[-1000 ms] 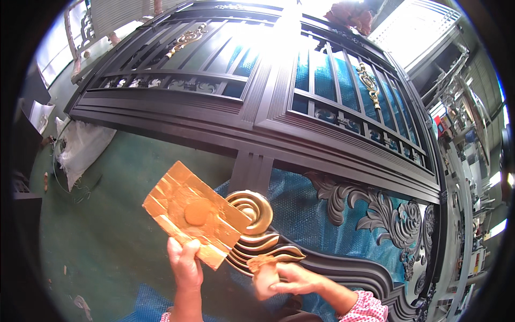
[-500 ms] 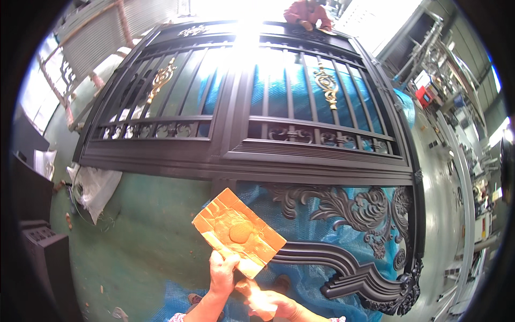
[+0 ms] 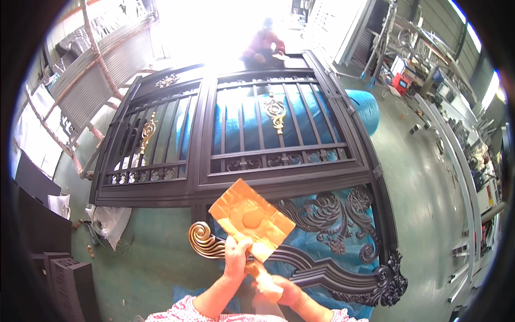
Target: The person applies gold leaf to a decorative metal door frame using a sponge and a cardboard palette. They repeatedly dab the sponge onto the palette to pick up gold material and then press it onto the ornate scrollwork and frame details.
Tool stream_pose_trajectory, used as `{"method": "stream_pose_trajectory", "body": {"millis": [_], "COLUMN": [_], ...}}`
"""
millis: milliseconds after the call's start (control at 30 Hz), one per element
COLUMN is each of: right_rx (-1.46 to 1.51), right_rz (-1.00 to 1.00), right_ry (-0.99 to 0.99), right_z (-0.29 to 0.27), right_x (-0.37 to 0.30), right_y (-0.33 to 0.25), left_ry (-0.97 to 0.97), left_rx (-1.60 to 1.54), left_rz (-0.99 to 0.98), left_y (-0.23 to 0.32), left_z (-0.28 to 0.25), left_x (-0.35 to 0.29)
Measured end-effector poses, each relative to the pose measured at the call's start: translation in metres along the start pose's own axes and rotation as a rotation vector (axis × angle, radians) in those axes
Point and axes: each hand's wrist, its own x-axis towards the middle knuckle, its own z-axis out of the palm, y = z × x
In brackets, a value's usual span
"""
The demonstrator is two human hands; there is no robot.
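Observation:
My left hand [image 3: 236, 257] grips the lower edge of a flat cardboard piece [image 3: 271, 222], coated gold-orange with a round patch in its middle. Just right of it, my right hand [image 3: 288, 291] is closed round a crumpled gold-tinted thing [image 3: 264, 282], whose kind I cannot make out. Both are held above a dark curved moulding [image 3: 322, 273] that ends at the left in a gold-coloured scroll [image 3: 206, 241]. Beyond lies a large dark metal gate [image 3: 201, 145] with upright bars and gold ornaments [image 3: 276, 112]. Dark leaf-shaped scrollwork [image 3: 316, 214] fills its near right part.
At the gate's far edge a person in red [image 3: 263, 45] leans over it. Blue bubble wrap [image 3: 365, 110] lies under and beside the gate. A white sack [image 3: 110, 222] and dark boxy parts [image 3: 70, 284] are at left. Long metal profiles [image 3: 456, 166] run along the right.
The view has shifted, so the gate sits lower and further left. The gold scroll now shows left of the cardboard. Both hands keep their hold, and the far person is seen more upright.

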Motion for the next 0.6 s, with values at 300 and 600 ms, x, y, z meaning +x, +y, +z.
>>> {"method": "stream_pose_trajectory", "body": {"millis": [300,600], "right_rx": [0.102,0.254], "right_rz": [-0.307,-0.601], "right_ry": [0.233,0.043], "right_z": [0.065,0.080], "right_x": [-0.069,-0.116], "right_y": [-0.016,0.025], "left_ry": [-0.230,-0.502], "left_rx": [0.028,0.048], "left_rz": [-0.013,-0.156], "left_y": [-0.005,-0.055], "left_z": [0.096,0.136], "left_x": [-0.036,-0.075]}}
